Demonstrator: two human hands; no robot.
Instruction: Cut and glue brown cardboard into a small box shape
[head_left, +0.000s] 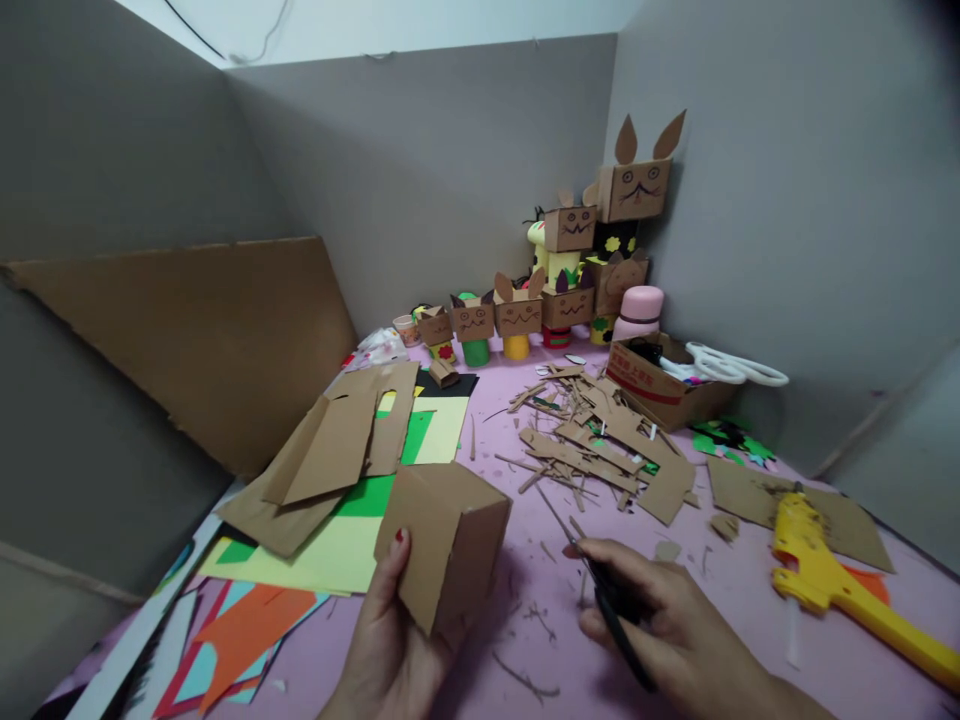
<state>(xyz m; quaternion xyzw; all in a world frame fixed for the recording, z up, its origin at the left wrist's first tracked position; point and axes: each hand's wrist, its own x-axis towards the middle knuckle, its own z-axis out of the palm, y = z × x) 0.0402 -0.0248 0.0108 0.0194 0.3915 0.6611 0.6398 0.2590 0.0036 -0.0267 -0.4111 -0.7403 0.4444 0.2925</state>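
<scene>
My left hand (401, 630) grips a small cardboard box (442, 540) from below, its thumb pressed on the near face. The box is tilted, showing its top and two sides. In my right hand (667, 615) is a pair of scissors (619, 630) with black handles, the thin blades pointing up and left toward the box without touching it. Both hands are above the pink tabletop (480, 680). Beyond the box, cut cardboard sheets (330, 450) lie on yellow and green paper.
Cardboard scraps (600, 430) are heaped beyond my right hand. At the right lies a yellow glue gun (814, 560) on cardboard. A small open carton (660, 385) holds white-handled scissors (739, 362). Several cardboard animal figures (517, 315) stand at the back. Grey panels (435, 190) enclose the table.
</scene>
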